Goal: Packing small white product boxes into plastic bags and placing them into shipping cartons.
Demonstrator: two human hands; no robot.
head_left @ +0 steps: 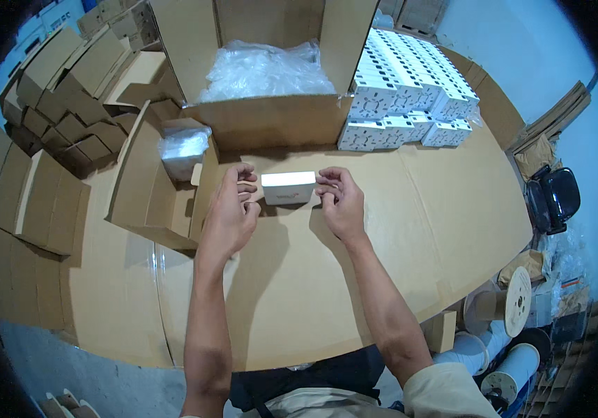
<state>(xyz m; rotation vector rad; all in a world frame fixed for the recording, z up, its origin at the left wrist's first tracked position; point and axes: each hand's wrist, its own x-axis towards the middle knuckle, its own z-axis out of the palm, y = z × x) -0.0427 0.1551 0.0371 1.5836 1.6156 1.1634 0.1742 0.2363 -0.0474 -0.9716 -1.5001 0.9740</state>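
Note:
A small white box (pixel 288 188) with faint print on its near side stands on the cardboard-covered table, between my two hands. My left hand (pixel 233 212) is beside the box's left end, fingers bent and apart, with a small gap to the box. At the right end, my right hand (pixel 342 203) has its fingers loosely bent and spread. Its fingertips are very close to the box edge; whether they touch it I cannot tell. Left of my left hand is an open brown carton (pixel 149 167) with bubble-wrapped goods (pixel 185 150) inside its far end.
A tall open carton (pixel 278 122) holding clear bubble wrap (pixel 267 70) stands at the back. Stacked white boxes (pixel 410 87) are to its right. Folded brown cartons (pixel 51 195) pile up at the left. Rolls and spools (pixel 515 303) stand beyond the table's right edge.

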